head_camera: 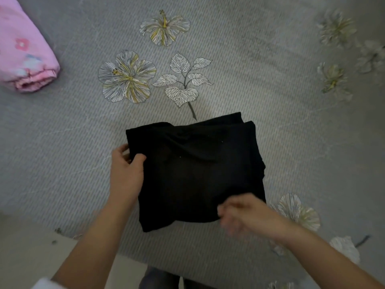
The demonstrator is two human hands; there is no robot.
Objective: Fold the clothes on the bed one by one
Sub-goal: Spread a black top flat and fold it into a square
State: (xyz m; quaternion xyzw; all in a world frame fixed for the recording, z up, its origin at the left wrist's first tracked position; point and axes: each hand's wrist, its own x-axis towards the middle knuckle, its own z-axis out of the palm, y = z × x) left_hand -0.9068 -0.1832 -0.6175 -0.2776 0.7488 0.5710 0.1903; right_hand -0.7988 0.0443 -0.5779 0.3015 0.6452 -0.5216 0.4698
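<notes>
Garment (193, 174) looks nearly folded: your left hand (127, 172) pinches its left edge, right hand (245, 213) too blurred to tell; square it next.

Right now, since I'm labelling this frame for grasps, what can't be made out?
All in the head view:
right hand: motion-blurred, so its grip on the black garment cannot be told.
black garment: too dark to tell its type or its fold layers.
pink floral cloth: cut off by the left edge.
left hand: fingertips hidden behind the garment edge it pinches.
</notes>
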